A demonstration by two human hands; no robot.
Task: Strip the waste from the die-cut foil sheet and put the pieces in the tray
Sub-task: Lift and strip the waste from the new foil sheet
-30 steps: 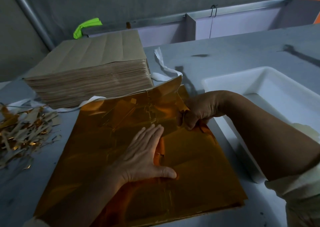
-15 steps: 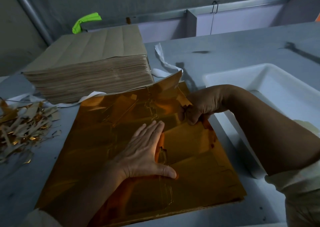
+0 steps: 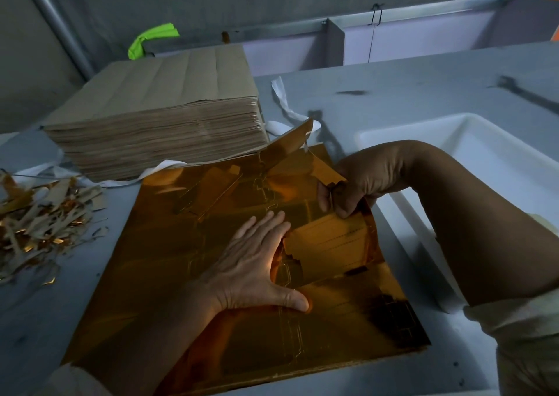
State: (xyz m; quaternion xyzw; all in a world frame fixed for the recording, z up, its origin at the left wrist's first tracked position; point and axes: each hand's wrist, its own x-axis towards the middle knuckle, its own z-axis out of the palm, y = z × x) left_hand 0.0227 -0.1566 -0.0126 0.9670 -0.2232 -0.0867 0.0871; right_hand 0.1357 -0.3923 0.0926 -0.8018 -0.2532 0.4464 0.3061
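Note:
A stack of gold die-cut foil sheets (image 3: 169, 268) lies on the grey table in front of me. My left hand (image 3: 257, 271) presses flat on the top sheet, fingers straight and thumb spread to the right. My right hand (image 3: 354, 190) grips the sheet's right edge near its far corner and holds a torn, die-cut foil piece (image 3: 329, 244) lifted off the stack, its pale underside curling up. The far right corner of the sheet (image 3: 290, 144) stands bent upward. A white plastic tray (image 3: 402, 135) sits to the right, partly hidden by my right forearm.
A tall stack of brown card sheets (image 3: 160, 123) stands at the back left. A heap of gold and brown waste strips (image 3: 39, 217) lies at the far left. White strapping (image 3: 284, 102) trails behind the foil. A green tape scrap (image 3: 151, 38) sits on the back ledge.
My right hand has pulled the foil piece up and toward me, tearing it further free along the cuts. The left hand has stayed pressed on the sheet.

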